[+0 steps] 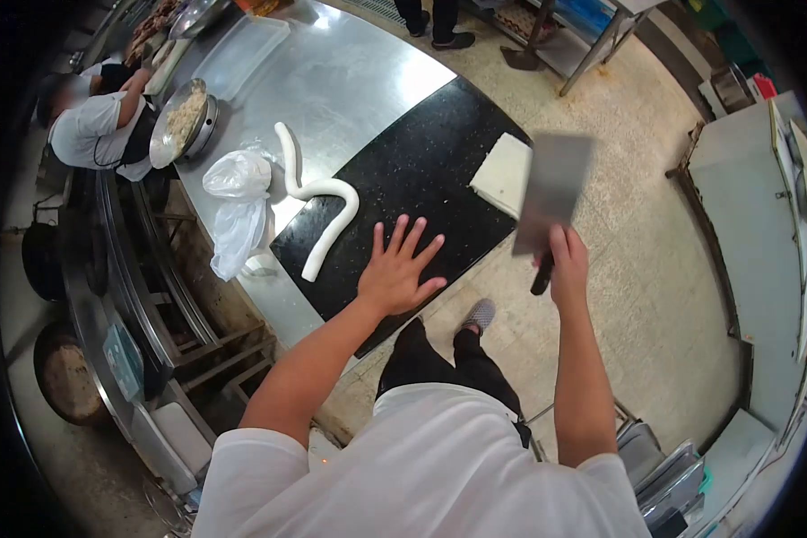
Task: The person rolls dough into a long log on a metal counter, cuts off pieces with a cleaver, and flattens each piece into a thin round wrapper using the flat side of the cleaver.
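My left hand (394, 273) is spread flat over the black speckled slab (421, 170), holding nothing; I cannot tell whether it touches the surface. Just left of its fingers, a long white rope of dough (336, 186) bends across the slab and onto the steel table. In my right hand (568, 263) is the dark handle of a cleaver (551, 184), its broad blade slightly blurred and raised near the slab's right edge. The blade partly covers a squarish white slab or stack (500, 170), whose kind I cannot make out.
White plastic bags (238, 193) sit on the steel table (359, 72) at left. Beyond are a metal bowl of pale crumbly food (182, 121), a clear tray (240, 56) and a person (99, 121) in white. Another person's feet (453, 40) show at the top.
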A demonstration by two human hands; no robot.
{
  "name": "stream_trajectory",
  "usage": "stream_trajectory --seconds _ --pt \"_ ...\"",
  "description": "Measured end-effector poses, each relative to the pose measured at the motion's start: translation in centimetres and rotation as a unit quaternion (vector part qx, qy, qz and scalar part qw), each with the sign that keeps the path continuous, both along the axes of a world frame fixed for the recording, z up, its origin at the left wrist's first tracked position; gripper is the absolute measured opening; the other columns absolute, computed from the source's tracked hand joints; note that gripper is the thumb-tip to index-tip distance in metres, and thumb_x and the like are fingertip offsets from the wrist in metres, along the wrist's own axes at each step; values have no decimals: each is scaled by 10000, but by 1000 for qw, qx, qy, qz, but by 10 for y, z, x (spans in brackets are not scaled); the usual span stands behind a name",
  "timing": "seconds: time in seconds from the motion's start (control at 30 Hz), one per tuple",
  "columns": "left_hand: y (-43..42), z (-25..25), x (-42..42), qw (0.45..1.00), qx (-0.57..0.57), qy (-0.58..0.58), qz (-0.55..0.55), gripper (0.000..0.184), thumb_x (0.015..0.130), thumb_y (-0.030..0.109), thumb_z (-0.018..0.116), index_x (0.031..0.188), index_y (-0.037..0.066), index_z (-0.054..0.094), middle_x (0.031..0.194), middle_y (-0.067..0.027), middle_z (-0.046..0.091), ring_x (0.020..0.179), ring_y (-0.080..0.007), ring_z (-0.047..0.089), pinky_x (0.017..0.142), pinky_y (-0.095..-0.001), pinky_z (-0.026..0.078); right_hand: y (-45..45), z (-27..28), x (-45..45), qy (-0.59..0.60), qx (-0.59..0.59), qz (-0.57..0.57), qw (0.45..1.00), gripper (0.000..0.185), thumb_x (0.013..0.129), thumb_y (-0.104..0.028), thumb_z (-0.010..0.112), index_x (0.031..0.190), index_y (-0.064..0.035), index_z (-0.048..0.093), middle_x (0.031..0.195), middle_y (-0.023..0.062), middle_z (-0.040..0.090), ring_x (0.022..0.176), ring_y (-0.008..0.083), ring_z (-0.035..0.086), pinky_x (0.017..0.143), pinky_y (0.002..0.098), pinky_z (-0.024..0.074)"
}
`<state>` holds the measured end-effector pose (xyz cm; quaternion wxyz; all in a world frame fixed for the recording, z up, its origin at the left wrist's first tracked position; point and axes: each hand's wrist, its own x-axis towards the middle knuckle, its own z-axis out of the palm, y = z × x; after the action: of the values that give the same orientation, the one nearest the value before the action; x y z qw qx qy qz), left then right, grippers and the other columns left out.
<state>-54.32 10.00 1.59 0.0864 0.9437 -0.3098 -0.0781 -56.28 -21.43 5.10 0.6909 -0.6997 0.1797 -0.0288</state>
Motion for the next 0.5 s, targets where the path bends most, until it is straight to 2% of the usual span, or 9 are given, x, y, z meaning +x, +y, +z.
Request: stream_trajectory --seconds 0.07,0.1,0.2,0.27,0.33,0.4,0.43,0.47,0.5 --pt "1 -3 3 1000 -11 -6 -1 721 1003 641 476 1608 255 405 1706 -149 251 1587 -412 158 1236 -695 75 6 -26 29 246 78 -16 966 239 1070 -271 545 1022 -42 592 750 58 598 570 137 568 531 321 478" --pt "3 -4 -1 1000 -12 -14 10 705 1011 646 457 1607 272 408 1709 -118 263 1590 -389 168 1242 -684 77 13 -25 31 249 79 -17 965 239 1070 -271 545 1022 -42 592 750 58 598 570 137 568 531 321 478" --pt "13 -1 -16 1000 6 0 22 713 1014 654 447 1612 270 398 1714 -116 251 1592 -390 160 1244 -683 73 25 -20 15 271 107 -49 955 228 1065 -274 548 994 -58 563 697 37 566 510 133 527 480 320 452" --pt "16 -8 -21 1000 -9 2 18 723 1012 663 444 1615 268 393 1717 -116 246 1593 -393 156 1242 -685 72 29 -20 -12 218 17 23 976 213 1045 -284 588 964 -90 552 657 8 533 489 111 504 450 292 422" --pt "19 -6 -10 1000 -24 -8 6 732 1011 671 442 1618 265 388 1719 -115 241 1594 -396 151 1240 -688 71 43 -11 -39 241 -7 67 968 238 1016 -291 645 963 -75 561 647 -9 518 483 98 485 444 280 406" --pt "19 -1 -7 995 -81 55 29 752 998 676 470 1619 261 386 1720 -113 244 1594 -404 149 1238 -687 74 65 -10 -69 268 -21 139 953 255 994 -303 682 1013 -63 598 671 -6 537 524 84 493 464 271 411" --pt "20 9 -7 991 -125 33 30 753 974 670 518 1605 273 413 1716 -115 259 1590 -406 167 1239 -681 79 80 1 -79 274 -30 185 943 257 987 -290 693 1040 -50 621 674 -4 541 533 88 496 484 273 427" --pt "22 7 -9 991 -122 41 26 753 974 670 518 1605 273 413 1716 -115 259 1590 -406 167 1239 -681 79 92 -15 -95 279 -30 222 934 306 987 -339 689 1023 -37 653 682 9 573 551 109 541 500 305 448" --pt "26 5 -12 993 -95 30 -69 740 960 661 541 1588 282 442 1705 -103 290 1587 -391 189 1240 -679 90 105 -26 -105 282 -67 288 913 317 971 -329 698 1039 -21 664 705 95 654 586 210 629 564 383 501"
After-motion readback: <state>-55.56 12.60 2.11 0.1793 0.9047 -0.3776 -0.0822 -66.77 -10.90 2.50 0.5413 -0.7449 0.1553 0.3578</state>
